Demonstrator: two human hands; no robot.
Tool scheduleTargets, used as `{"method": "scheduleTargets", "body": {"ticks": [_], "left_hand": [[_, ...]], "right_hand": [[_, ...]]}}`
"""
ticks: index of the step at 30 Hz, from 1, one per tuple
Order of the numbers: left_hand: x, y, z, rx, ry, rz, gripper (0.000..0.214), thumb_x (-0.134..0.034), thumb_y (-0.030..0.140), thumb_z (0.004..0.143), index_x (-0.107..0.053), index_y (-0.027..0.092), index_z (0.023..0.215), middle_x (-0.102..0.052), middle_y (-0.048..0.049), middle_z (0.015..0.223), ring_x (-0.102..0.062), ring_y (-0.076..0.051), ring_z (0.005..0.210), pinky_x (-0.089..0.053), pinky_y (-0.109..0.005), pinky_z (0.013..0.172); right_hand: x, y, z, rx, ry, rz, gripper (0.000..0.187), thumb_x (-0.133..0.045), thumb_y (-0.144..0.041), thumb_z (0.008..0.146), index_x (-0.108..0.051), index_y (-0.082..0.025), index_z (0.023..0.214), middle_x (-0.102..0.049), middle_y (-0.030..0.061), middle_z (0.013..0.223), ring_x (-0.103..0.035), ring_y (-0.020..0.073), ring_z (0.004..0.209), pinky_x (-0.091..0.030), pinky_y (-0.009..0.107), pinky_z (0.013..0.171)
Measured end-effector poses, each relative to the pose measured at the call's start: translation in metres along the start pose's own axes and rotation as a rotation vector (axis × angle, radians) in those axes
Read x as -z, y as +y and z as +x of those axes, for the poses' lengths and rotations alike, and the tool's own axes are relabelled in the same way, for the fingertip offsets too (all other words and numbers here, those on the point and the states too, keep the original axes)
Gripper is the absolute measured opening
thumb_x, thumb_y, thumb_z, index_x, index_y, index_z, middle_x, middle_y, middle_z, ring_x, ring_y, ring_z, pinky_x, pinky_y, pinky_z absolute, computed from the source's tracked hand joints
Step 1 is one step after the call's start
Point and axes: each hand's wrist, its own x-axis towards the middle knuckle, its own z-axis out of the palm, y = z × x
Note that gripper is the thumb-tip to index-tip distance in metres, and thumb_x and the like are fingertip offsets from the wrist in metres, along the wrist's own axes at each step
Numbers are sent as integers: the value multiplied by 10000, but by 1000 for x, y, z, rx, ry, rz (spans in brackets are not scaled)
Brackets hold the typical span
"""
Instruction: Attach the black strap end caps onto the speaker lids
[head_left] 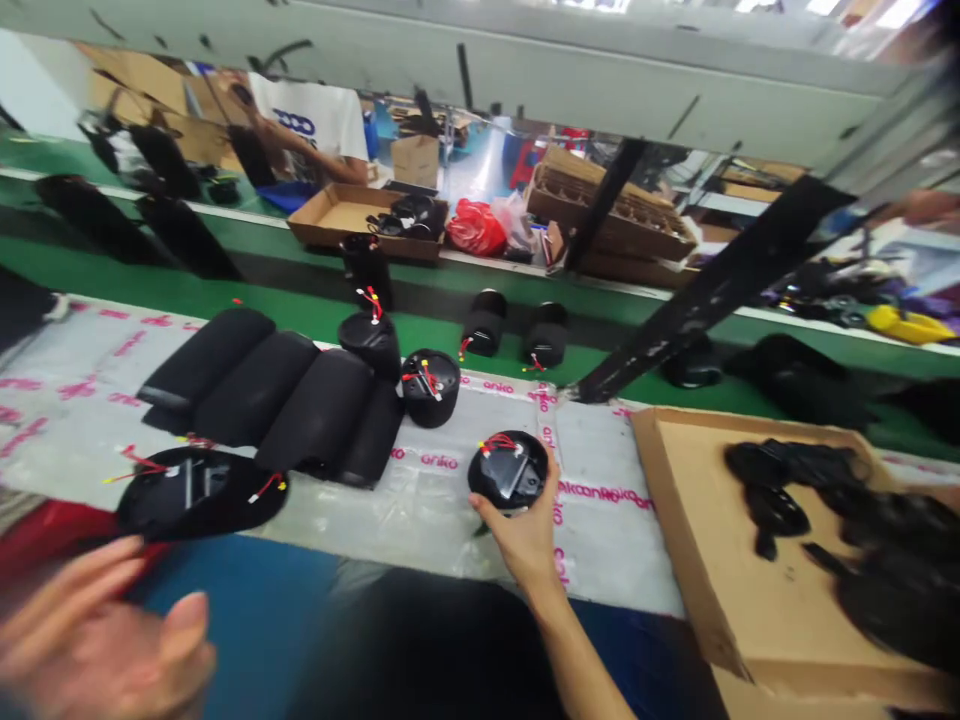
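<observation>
My right hand point(531, 535) is wrapped round a short black cylinder point(511, 472) above the covered table; red wires stick out at its upper end. At the lower left, my left hand point(112, 635) is blurred, fingers stretched out and nothing in it. Just beyond its fingertips lies a black oval housing point(199, 490) with red and yellow wires. Several long black sleeve-like tubes point(315, 420) lie side by side behind that. Another wired black cylinder point(431, 385) stands to their right.
A cardboard box point(667, 500) with black parts sits at the right. Two small black cylinders point(486, 322) rest on the green conveyor point(300, 300). A dark slanted post point(697, 300) rises beside the table. Across the line, a person's arm point(315, 160) is visible.
</observation>
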Motion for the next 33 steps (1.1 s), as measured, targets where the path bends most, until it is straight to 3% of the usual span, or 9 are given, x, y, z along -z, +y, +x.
{"method": "scheduleTargets", "body": {"ticks": [1,3,4,6,9,12,21,27,33], "left_hand": [[-14,18,-3,-32,59,-111,407,-734,374,915,-640,392,1311,-711,-18,1338,-697,-430,1289,-596,-781,1059],[-54,57,-9,-1,-338,-284,259,-675,313,1000,-710,340,1255,-788,-19,1225,-773,-336,1154,-665,-600,1024],[-78,74,-11,13,-545,-330,367,-659,338,1033,-661,313,1399,-773,-66,1346,-761,-328,1225,-653,-553,1062],[-125,100,-14,-20,-755,-465,764,-729,477,1004,-419,249,1664,-560,-180,1656,-603,-388,1483,-559,-567,1201],[-184,113,-14,-81,-845,-640,949,-730,599,990,-256,251,1735,-421,-207,1743,-472,-406,1590,-442,-595,1295],[-215,110,-10,-160,-814,-762,948,-692,641,996,-245,257,1739,-404,-203,1733,-457,-410,1585,-400,-600,1308],[-227,108,-6,-278,-529,-786,873,-668,628,973,-369,215,1682,-570,-181,1540,-637,-364,1371,-542,-511,1154],[-222,124,-26,-92,-423,-728,712,-631,500,991,-453,207,1615,-620,-164,1502,-676,-347,1321,-583,-496,1098],[-201,127,-11,15,-606,-773,682,-699,400,979,-471,256,1604,-609,-139,1551,-644,-338,1384,-532,-491,1176]], "right_hand": [[3,-4,-2,25,-52,-25,1195,-922,-499,755,-252,-242,1710,-377,195,1739,-411,399,1619,-308,624,1350],[15,-7,-4,111,-198,-55,1140,-848,-475,855,-178,-274,1755,-288,165,1811,-304,378,1685,-272,609,1372],[23,-6,-5,151,-277,-44,1088,-800,-476,904,-164,-290,1766,-269,144,1830,-283,368,1698,-277,596,1374],[37,-2,-6,185,-389,36,952,-700,-519,984,-203,-313,1768,-314,113,1826,-325,362,1684,-316,580,1362],[42,6,-8,158,-370,200,813,-605,-616,1028,-329,-319,1733,-413,91,1780,-399,365,1645,-329,572,1359],[29,10,-6,142,-263,311,784,-570,-659,1032,-377,-303,1704,-441,88,1756,-421,358,1630,-334,557,1363],[-3,11,-3,258,-117,307,699,-593,-620,1034,-448,-302,1639,-558,112,1628,-560,363,1505,-445,574,1284],[-37,3,-22,250,175,262,565,-478,-471,1083,-431,-311,1623,-561,113,1580,-604,338,1439,-520,572,1201],[-37,-3,-24,239,193,224,547,-472,-435,1080,-445,-306,1610,-581,114,1554,-621,334,1415,-533,572,1179]]}}
